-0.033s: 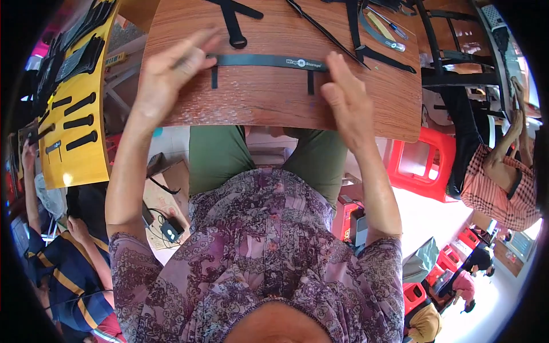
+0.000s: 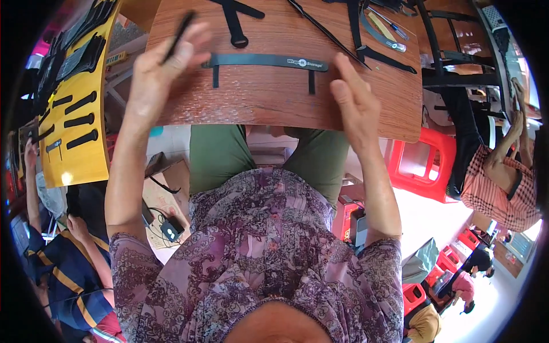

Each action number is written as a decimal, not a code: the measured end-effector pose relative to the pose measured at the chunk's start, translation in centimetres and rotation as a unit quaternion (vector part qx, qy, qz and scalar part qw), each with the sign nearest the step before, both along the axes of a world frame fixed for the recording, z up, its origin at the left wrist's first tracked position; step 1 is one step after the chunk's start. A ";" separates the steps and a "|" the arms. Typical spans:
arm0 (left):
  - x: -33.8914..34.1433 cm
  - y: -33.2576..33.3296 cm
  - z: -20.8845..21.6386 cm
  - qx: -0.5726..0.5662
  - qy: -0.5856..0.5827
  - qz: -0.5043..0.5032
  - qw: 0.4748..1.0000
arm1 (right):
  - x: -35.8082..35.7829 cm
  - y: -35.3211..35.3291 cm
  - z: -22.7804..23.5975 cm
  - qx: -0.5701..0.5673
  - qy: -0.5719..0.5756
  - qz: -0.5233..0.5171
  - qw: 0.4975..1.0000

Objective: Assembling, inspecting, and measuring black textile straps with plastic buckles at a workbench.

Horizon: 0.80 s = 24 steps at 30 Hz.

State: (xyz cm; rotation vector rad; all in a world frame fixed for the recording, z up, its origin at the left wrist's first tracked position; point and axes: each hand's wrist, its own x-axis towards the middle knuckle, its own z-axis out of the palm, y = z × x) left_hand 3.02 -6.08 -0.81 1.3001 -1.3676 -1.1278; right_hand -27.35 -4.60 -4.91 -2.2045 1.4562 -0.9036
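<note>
A long dark storage strap (image 2: 257, 59) with a pale printed mark lies across the wooden table. Two short black strips (image 2: 311, 82) stick out from under its near edge. Past the strap's left end, my left hand (image 2: 166, 63) is raised and a little blurred. It is closed around a slim black stick-like thing (image 2: 182, 34) whose kind I cannot make out. Beside the strap's right end is my right hand (image 2: 357, 97), thumb and fingers apart, holding nothing. A black strap with a round end loop (image 2: 239, 41) lies farther back.
At the table's (image 2: 394, 108) far right lie a black strap (image 2: 389, 59), a pen (image 2: 394, 30) and a yellow strip. A long thin dark tool (image 2: 323, 28) slants across the back. Left, a yellow table (image 2: 80, 160) bears several black straps. A red stool (image 2: 420, 160) stands right; people sit on both sides.
My left hand has come up off the strap's left end, and the black stick-like thing in it now points upward. My right hand has shifted slightly right, away from the strap.
</note>
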 end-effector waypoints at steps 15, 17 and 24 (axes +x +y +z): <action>-2.1 6.7 0.6 0.156 0.451 -0.026 0.878 | 7.7 5.3 3.0 0.303 -0.330 0.101 0.888; -2.4 6.1 -0.4 0.144 0.500 -0.016 0.854 | 8.6 5.8 2.5 0.349 -0.351 0.105 0.863; -3.2 5.2 -1.8 0.130 0.579 -0.010 0.805 | 8.3 6.1 1.8 0.506 -0.451 0.113 0.727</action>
